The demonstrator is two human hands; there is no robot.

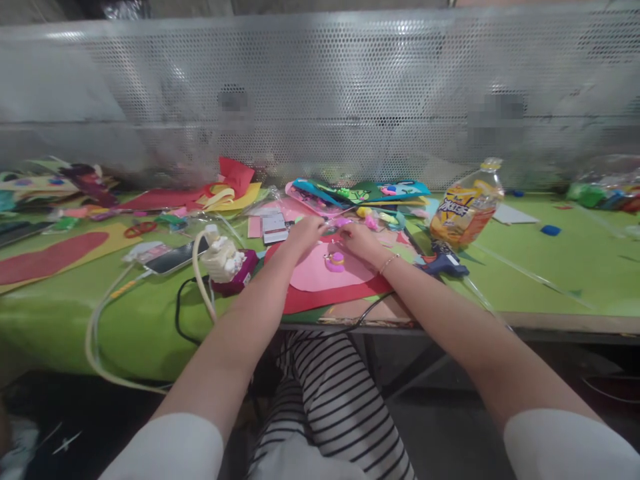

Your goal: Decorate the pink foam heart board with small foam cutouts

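Observation:
My left hand (307, 232) and my right hand (359, 240) reach over the far part of a pink paper cutout (307, 273). The fingers of both are drawn together, close to a small magenta lump (342, 222) that looks like modelling clay. Whatever lies between the fingertips is too small to make out. On the pink cutout, just below my hands, sits a small magenta-and-yellow clay figure (335, 261). Under the cutout lies red paper (310, 302). More coloured clay pieces (369, 218) lie just beyond my right hand.
To the right stand an orange drink bottle (463, 210) and a dark blue glue gun (445, 262). On the left are a power socket with white plugs (225, 260), a phone (175, 259), red scissors (140, 229) and trailing cables. A perforated metal panel (320, 100) closes the back.

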